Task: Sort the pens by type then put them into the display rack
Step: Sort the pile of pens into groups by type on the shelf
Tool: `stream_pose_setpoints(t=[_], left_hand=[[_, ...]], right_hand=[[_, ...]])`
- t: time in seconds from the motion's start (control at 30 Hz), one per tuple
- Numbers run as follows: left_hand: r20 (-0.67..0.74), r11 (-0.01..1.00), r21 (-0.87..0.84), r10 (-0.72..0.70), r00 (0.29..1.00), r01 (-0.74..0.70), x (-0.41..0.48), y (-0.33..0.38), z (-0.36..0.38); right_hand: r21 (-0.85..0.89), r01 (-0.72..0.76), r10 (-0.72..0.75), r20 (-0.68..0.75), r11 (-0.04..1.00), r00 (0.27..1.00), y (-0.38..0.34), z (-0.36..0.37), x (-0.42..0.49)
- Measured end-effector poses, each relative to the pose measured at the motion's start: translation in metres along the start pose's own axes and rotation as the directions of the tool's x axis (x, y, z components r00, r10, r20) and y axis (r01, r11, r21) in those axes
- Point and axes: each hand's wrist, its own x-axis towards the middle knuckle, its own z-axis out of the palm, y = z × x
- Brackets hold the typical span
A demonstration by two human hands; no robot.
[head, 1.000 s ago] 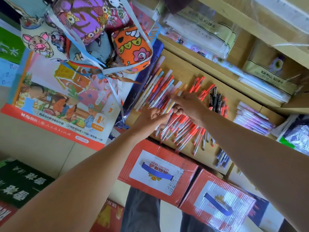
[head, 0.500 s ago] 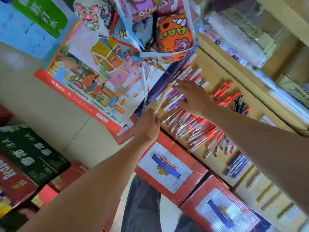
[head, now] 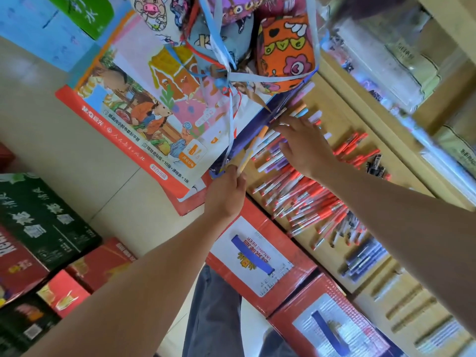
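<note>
Your left hand (head: 226, 193) grips one orange-capped pen (head: 253, 145) at the display rack's (head: 334, 105) left edge, while your right hand (head: 306, 148) lies with fingers spread on the pastel pens (head: 273, 161). Red pens (head: 309, 202), too many to count, are heaped alongside. Below stand two red cartons (head: 257, 215), one reading "YANJING BEER".

Beige tiled floor (head: 51, 150), stacked cartons (head: 38, 222), daylight

My one head-worn camera looks forward and steeply down, tilted, close above the pale wooden display shelf (head: 340, 109).
</note>
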Motion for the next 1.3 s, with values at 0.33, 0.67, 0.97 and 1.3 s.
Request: stream_pose_setpoints(t=[0.33,0.67,0.97,1.3], left_hand=[[-0.037,1.000,-0.003,0.015,0.999,-0.015,0.006,-0.002,-0.002],[-0.064,1.000,0.019,0.021,0.998,-0.019,0.007,-0.002,0.001],[-0.181,0.994,0.088,0.075,0.981,-0.060,0.006,0.005,0.007],[0.223,0.979,-0.065,0.201,0.954,-0.191,-0.004,0.043,0.021]], right_hand=[[-0.024,-0.012,0.010,-0.059,1.000,0.998,-0.005,0.007,0.013],[0.129,0.050,-0.030,-0.149,0.990,0.988,0.006,0.008,0.005],[0.123,0.339,-0.312,-0.196,0.933,0.930,0.017,0.003,-0.027],[0.189,0.202,-0.147,-0.268,0.961,0.952,0.027,-0.005,-0.067]])
